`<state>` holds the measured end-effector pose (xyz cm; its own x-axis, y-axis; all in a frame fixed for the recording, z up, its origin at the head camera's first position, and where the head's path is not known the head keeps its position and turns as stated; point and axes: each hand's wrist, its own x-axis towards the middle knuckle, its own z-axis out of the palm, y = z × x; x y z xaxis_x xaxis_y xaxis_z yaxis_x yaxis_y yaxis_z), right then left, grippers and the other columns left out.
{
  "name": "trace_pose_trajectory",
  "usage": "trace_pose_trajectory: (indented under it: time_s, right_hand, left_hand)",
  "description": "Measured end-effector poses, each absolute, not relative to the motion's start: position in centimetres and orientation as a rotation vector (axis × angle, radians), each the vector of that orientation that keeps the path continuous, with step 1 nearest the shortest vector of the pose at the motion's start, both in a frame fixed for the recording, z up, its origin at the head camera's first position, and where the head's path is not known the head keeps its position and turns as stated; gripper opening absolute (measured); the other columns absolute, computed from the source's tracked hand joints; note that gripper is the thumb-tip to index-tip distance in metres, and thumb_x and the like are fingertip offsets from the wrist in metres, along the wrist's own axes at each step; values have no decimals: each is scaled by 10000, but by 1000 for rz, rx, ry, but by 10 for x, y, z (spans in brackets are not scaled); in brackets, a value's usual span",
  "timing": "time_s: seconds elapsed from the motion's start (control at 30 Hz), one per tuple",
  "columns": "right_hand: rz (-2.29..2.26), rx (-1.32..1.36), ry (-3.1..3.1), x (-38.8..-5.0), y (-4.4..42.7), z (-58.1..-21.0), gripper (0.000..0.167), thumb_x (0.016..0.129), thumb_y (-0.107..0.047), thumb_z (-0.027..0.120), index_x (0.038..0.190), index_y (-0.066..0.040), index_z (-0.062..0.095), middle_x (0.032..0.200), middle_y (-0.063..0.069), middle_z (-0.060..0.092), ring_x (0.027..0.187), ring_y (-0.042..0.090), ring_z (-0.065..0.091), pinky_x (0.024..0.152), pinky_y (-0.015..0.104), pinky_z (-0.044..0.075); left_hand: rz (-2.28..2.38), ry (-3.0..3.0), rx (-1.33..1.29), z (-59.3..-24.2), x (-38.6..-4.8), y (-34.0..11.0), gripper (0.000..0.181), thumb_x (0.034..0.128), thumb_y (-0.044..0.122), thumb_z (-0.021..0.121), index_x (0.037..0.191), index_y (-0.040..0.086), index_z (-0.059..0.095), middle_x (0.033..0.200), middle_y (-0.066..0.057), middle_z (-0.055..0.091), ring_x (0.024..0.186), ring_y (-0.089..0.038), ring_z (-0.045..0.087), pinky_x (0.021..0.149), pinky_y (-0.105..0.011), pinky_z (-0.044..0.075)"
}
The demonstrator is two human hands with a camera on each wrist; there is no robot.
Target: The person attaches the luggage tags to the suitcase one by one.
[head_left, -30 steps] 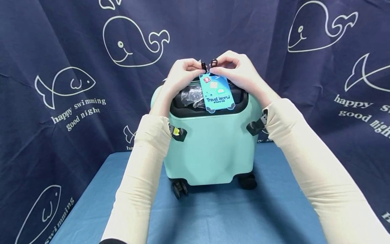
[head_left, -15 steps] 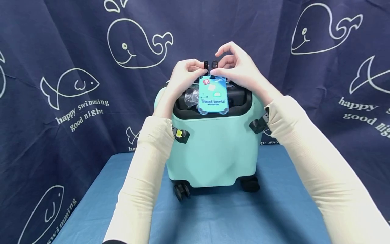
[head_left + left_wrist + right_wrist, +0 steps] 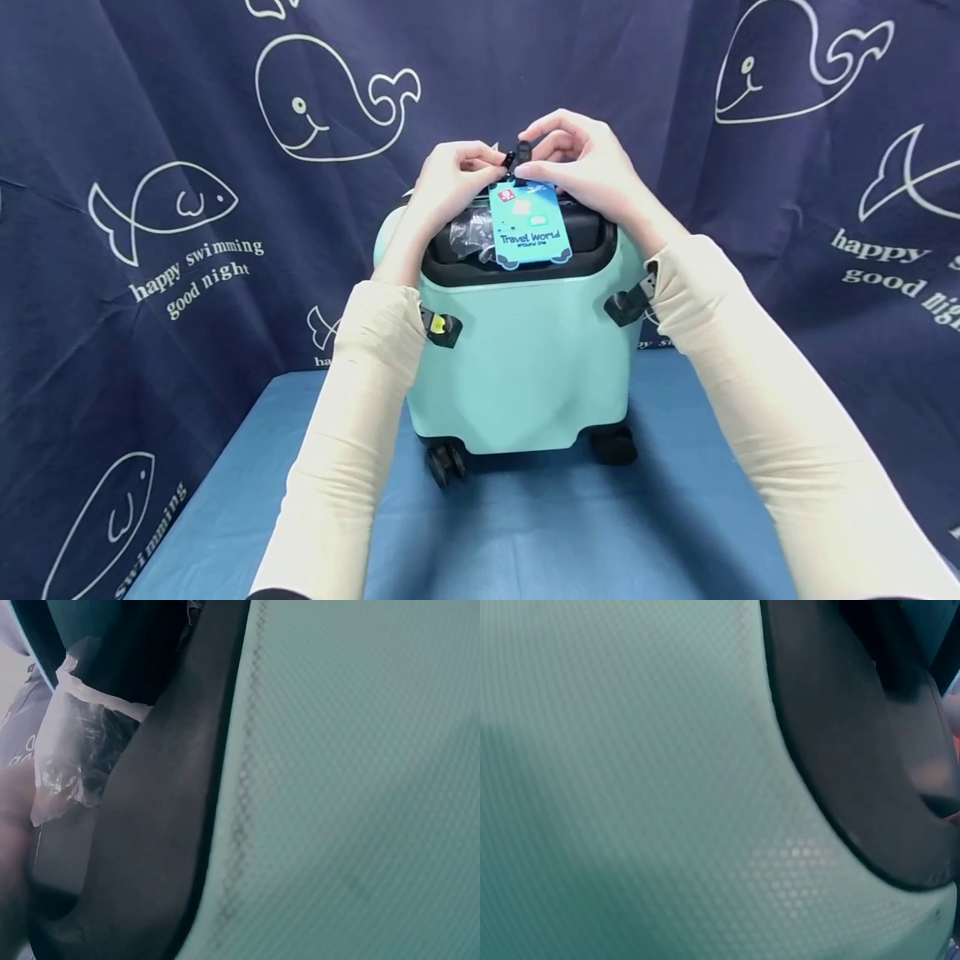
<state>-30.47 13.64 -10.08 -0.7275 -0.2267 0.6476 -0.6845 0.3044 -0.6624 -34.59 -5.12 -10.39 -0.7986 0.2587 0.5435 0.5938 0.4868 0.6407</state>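
A blue luggage tag (image 3: 531,229) printed "Travel World" hangs by its black strap (image 3: 522,152) over the top front of a mint-green suitcase (image 3: 517,358). My left hand (image 3: 452,179) pinches one end of that strap between thumb and fingertips. Close beside it, my right hand (image 3: 588,162) pinches the other end, which has a small buckle; its index finger is raised and bent. The two strap ends meet or nearly meet; the fingers partly hide them. Both wrist views are filled mostly by the textured suitcase shell (image 3: 360,787), with only blurred bits of hand at the edges.
Clear plastic wrap (image 3: 471,233) clings inside the black recess (image 3: 517,273) of the suitcase. Black wheels (image 3: 445,464) stand on the blue-covered table (image 3: 517,533). Dark blue cloth (image 3: 480,75) with whale and fish drawings hangs behind and at the sides.
The strap ends have come closer together. My right index finger lifted off the strap, then lowered somewhat. The tag swung straight, then tilted again.
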Motion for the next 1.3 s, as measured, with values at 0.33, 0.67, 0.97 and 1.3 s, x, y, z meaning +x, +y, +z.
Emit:
trace_pose_trajectory:
  time_s: [0.33,0.67,0.97,1.3]
  right_hand:
    - [1270,763,-2204,-323,140,-104,360,803,-213,745,1144,-140,656,782,-100,661,637,84,534,582,207,401]
    - [1222,739,-2280,-322,141,-104,403,814,-264,731,1191,-142,657,812,-99,662,744,76,588,697,186,396]
    - [1114,675,-2350,-319,141,-101,403,805,-370,725,1177,-223,674,837,-109,635,762,51,565,738,189,368]
    - [1149,734,-2320,-320,138,-103,393,811,-305,729,1170,-152,678,828,-111,605,718,23,555,682,173,402]
  left_hand:
    - [-1162,-2388,-710,-103,-346,-53,197,867,216,667,1048,169,730,905,17,718,804,-20,599,765,-171,394]
    - [-1110,-2406,-713,-105,-346,-52,211,872,242,663,1066,191,730,973,-1,722,828,-14,595,778,-167,403]
    - [-1064,-2415,-707,-103,-345,-52,231,874,255,663,1088,196,723,1023,14,715,862,-13,588,780,-167,407]
    - [-1201,-2361,-661,-105,-347,-50,174,851,219,689,971,98,724,913,-49,726,786,-54,641,742,-155,439]
